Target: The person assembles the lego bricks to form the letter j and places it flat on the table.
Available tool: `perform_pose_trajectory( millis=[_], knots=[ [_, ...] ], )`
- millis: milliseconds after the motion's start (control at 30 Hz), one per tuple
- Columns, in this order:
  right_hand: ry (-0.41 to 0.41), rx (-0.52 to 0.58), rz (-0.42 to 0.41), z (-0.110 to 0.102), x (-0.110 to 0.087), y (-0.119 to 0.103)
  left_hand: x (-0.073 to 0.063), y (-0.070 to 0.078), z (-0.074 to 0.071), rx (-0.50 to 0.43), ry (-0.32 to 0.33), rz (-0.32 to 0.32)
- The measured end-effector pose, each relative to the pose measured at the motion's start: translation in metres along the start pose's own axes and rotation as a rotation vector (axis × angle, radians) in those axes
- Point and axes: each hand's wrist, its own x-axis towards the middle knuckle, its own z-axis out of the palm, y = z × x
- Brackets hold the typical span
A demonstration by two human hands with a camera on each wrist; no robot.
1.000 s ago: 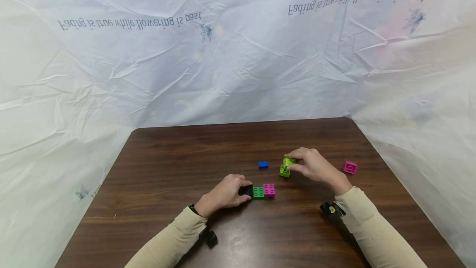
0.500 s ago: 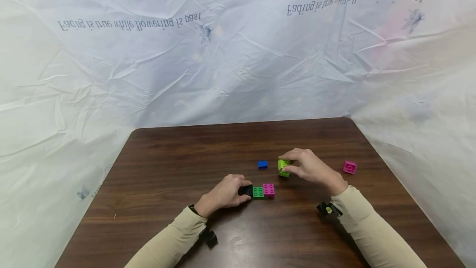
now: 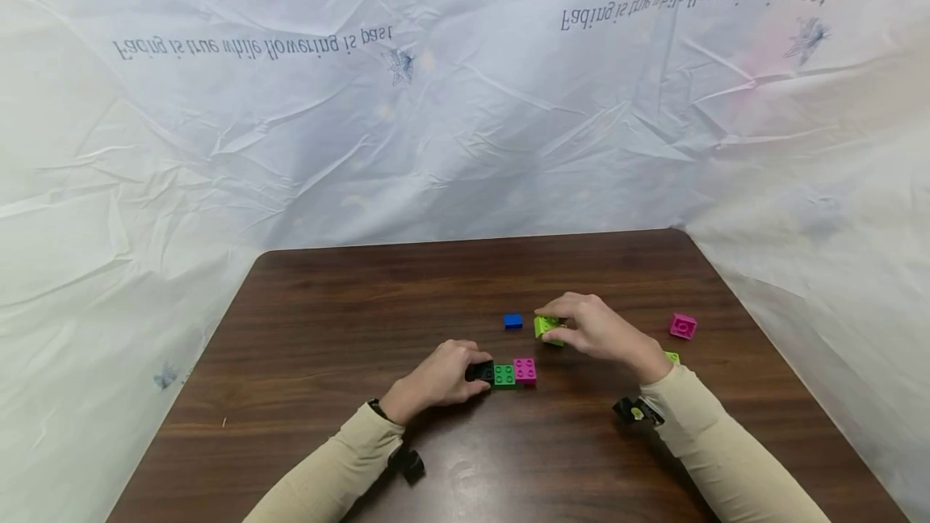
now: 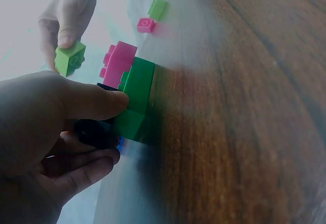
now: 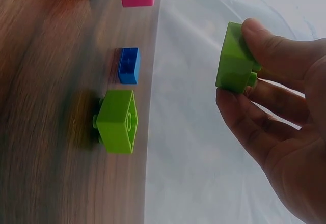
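Pinching: left fingers (image 4: 91, 175), black brick (image 3: 483, 372); right fingers (image 5: 239, 117), lime brick (image 5: 234, 63) | upturned twin (image 5: 116, 122): clear from right wrist alone

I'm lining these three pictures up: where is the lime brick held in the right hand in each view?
Head: right of centre, below mid-height, the lime brick in the right hand.
Left wrist: upper left, under the right thumb, the lime brick.
Right wrist: upper right, the lime brick.
Shared landmark: the pink brick beside green, cut off by the right wrist picture's top edge.
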Motion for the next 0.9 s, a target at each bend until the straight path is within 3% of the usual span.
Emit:
perform_pose_trajectory(
  millis=[900],
  knots=[
    [0.000,0.004,-0.126,0.011,0.010,-0.015,0.000,-0.002,0.000,-0.009,-0.002,0.012]
  ],
)
